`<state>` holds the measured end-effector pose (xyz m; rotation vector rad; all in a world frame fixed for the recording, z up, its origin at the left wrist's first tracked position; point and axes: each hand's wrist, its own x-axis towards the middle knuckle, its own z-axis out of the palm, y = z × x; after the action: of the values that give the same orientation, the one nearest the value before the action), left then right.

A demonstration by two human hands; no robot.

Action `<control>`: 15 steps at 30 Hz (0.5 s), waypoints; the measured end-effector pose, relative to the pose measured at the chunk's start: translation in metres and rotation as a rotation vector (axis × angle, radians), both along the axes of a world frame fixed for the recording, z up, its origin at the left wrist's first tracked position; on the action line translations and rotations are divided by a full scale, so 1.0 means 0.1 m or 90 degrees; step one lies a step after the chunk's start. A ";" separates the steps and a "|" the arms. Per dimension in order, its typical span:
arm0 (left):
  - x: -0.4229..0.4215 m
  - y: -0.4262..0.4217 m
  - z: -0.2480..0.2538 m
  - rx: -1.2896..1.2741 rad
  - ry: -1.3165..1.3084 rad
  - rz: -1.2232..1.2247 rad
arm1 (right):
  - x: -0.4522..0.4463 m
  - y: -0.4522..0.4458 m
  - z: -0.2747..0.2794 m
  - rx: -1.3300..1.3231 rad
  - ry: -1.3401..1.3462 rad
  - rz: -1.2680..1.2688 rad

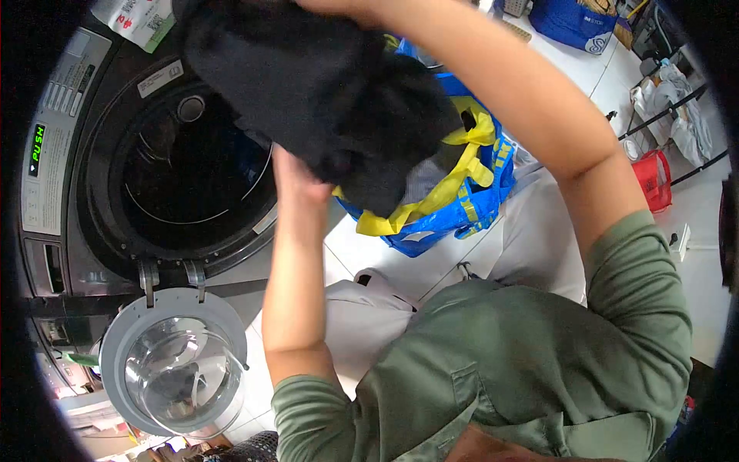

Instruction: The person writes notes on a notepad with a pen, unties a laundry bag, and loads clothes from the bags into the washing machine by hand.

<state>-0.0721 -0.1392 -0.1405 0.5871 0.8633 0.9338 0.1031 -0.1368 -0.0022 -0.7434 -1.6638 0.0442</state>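
A bunched black cloth garment (315,85), its exact kind unclear, hangs between my two hands. My left hand (299,181) grips its lower left side, with the fingers hidden behind the fabric. At the top edge of the view, my right hand (335,5) holds the upper part and is mostly cut off. Below and behind the cloth stands a blue bag (481,192) with yellow handles and some fabric inside. To the left is the dark round opening of a front-loading washing machine (100,192); the garment overlaps its rim in view.
The machine's round glass door (185,369) hangs open at lower left. A lit panel (36,150) reads "PUSH". Another blue bag (573,27) stands at the far top right. A red basket (653,181) and a rack with plastic bags (673,108) are at right.
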 end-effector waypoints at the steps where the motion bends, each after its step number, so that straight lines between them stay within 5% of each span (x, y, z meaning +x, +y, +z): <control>1: -0.22 0.01 0.10 0.034 -0.141 -0.053 | -0.01 -0.02 -0.24 0.006 -0.099 -0.076; 2: -0.38 0.03 0.15 0.071 -0.280 -0.104 | -0.10 -0.06 -0.55 -0.186 -0.131 -0.024; 4: -0.40 0.08 0.09 0.059 -0.222 -0.069 | -0.32 -0.09 -1.14 -0.258 -0.219 0.093; 5: -0.33 0.02 0.14 0.099 0.041 -0.013 | -0.41 -0.17 -1.26 -0.346 -0.251 0.149; 6: -0.57 0.22 -0.05 0.042 0.037 -0.077 | -0.41 -0.34 -1.18 -0.528 -0.258 0.219; 7: -0.84 0.41 -0.13 0.026 0.052 -0.050 | -0.33 -0.29 -1.29 -0.410 -0.252 0.289; 10: -1.04 0.53 0.22 0.117 0.052 0.153 | 0.00 -0.09 -1.42 -0.668 -0.065 0.418; 11: -1.17 0.78 0.24 0.226 0.033 0.185 | 0.10 0.04 -1.66 -0.767 -0.132 0.355; 12: -1.35 1.03 0.25 0.334 0.015 0.215 | 0.15 0.17 -2.08 -0.652 -0.420 0.202; 14: -1.59 1.19 0.12 0.247 0.007 0.216 | 0.05 -0.08 -2.68 -0.746 -0.775 -0.069; 15: -1.63 1.26 -0.01 0.205 0.000 0.212 | 0.11 -0.21 -2.98 -0.697 -0.857 0.025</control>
<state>-0.2349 -0.0131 -0.1412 0.7316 0.8310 1.3917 0.1140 -0.1578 -0.3005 -1.7979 -2.9524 0.6423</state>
